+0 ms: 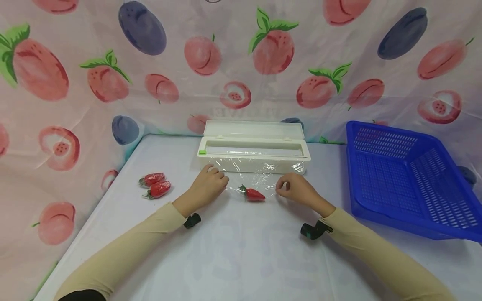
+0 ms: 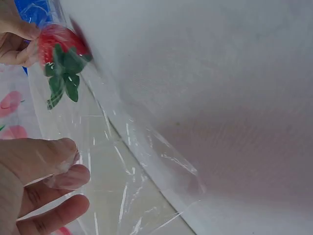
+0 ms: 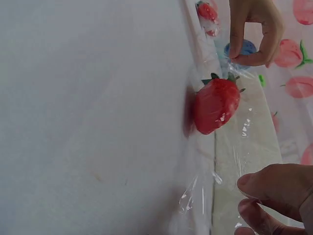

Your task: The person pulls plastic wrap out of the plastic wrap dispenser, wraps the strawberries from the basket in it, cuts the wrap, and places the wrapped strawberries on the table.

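A sheet of clear cling film (image 1: 260,179) hangs from the front of a white cling film dispenser (image 1: 202,160), whose lid (image 1: 254,129) is raised. My left hand (image 1: 208,184) pinches the film's left side between thumb and fingers. On the other side, my right hand (image 1: 299,190) pinches the film's right edge. Between the two hands, a red strawberry (image 1: 255,195) with green leaves lies on the table. In the left wrist view, film stretches over and around this strawberry (image 2: 61,41); whether it wraps underneath is not visible.
Two more strawberries (image 1: 158,189), shiny as if wrapped, lie together to the left of my left hand. A blue plastic basket (image 1: 395,221) stands at the right. Behind the white-covered table (image 1: 241,259) hangs a fruit-patterned cloth (image 1: 162,117).
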`<state>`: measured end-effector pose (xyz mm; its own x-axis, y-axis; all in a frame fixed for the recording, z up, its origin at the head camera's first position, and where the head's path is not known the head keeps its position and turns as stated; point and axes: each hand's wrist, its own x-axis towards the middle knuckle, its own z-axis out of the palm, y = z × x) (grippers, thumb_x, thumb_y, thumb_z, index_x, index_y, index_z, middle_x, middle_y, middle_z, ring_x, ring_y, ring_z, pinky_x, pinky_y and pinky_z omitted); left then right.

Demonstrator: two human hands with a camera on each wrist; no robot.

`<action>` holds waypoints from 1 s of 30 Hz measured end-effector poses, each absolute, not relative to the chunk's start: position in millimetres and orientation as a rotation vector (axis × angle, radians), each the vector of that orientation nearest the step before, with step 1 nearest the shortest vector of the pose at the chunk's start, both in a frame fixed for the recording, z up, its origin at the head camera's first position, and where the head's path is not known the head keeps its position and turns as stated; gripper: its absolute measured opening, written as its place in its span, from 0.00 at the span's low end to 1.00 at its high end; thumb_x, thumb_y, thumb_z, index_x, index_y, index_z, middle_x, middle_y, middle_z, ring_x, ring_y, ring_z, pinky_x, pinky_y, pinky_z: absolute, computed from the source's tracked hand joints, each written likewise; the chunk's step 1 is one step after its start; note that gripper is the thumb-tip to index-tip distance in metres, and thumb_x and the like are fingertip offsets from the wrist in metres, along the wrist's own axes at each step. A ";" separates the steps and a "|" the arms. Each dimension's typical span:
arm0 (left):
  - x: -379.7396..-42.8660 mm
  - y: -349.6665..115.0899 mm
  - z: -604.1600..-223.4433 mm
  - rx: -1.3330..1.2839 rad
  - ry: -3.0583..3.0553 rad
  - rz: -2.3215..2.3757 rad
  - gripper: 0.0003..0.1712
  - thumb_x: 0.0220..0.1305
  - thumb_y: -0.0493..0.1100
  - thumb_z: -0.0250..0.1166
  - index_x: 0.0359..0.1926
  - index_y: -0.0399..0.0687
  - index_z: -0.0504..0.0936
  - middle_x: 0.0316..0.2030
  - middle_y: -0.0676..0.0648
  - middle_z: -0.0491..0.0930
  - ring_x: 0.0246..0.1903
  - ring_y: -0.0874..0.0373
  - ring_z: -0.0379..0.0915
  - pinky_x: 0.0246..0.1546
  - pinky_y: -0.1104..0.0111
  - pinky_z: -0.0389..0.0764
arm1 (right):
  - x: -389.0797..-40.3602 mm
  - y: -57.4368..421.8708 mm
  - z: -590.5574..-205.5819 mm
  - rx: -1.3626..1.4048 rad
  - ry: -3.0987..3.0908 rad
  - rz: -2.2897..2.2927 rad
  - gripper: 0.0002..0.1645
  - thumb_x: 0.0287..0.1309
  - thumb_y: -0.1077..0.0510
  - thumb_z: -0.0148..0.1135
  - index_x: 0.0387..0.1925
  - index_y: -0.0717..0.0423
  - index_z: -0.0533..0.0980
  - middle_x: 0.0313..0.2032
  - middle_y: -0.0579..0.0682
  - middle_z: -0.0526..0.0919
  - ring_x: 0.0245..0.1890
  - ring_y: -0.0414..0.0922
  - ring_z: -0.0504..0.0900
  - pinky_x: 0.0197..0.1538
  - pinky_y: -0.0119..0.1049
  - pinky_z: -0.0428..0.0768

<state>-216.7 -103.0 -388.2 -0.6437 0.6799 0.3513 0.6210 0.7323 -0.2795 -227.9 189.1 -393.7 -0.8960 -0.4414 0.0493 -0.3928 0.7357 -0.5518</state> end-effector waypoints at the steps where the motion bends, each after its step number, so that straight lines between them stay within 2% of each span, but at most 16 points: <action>1: -219.0 -102.6 -389.6 -0.995 -2.502 0.195 0.05 0.51 0.42 0.70 0.28 0.47 0.81 0.26 0.49 0.83 0.33 0.53 0.77 0.54 0.55 0.72 | -229.8 188.0 -394.8 -0.679 2.853 -0.867 0.02 0.48 0.64 0.66 0.24 0.57 0.80 0.26 0.48 0.80 0.25 0.40 0.70 0.29 0.29 0.68; 6: -228.7 -99.8 -396.3 -1.025 -2.496 0.283 0.03 0.50 0.39 0.69 0.28 0.48 0.82 0.27 0.49 0.83 0.33 0.53 0.78 0.53 0.55 0.73 | -236.8 183.7 -401.3 -0.690 2.885 -0.790 0.02 0.46 0.64 0.65 0.23 0.58 0.79 0.26 0.49 0.78 0.26 0.41 0.72 0.30 0.31 0.70; 14: -235.6 -95.5 -399.2 -1.072 -2.534 0.369 0.03 0.53 0.37 0.66 0.31 0.49 0.83 0.28 0.50 0.83 0.35 0.52 0.78 0.53 0.55 0.73 | -238.8 176.7 -407.0 -0.735 2.952 -0.629 0.04 0.43 0.65 0.63 0.20 0.53 0.79 0.28 0.48 0.80 0.29 0.42 0.75 0.35 0.37 0.75; 22: -236.4 -92.4 -403.0 -1.117 -2.604 0.408 0.04 0.56 0.38 0.64 0.33 0.50 0.84 0.30 0.50 0.84 0.36 0.53 0.79 0.54 0.55 0.72 | -238.1 175.5 -411.9 -0.735 2.953 -0.556 0.01 0.45 0.64 0.64 0.22 0.57 0.80 0.27 0.48 0.79 0.27 0.41 0.74 0.32 0.35 0.74; 30: -231.6 -92.5 -398.9 -1.164 -2.626 0.374 0.03 0.57 0.40 0.64 0.33 0.50 0.83 0.30 0.51 0.84 0.37 0.53 0.79 0.54 0.54 0.72 | -236.1 177.0 -412.7 -0.768 2.964 -0.526 0.04 0.44 0.64 0.66 0.21 0.53 0.79 0.26 0.47 0.78 0.26 0.40 0.72 0.31 0.34 0.72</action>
<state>-231.6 -92.5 -398.9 -0.6518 0.7491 0.1180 0.6865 0.6490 -0.3280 -236.1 177.0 -412.7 -0.8771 -0.4777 0.0504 -0.4659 0.8204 -0.3316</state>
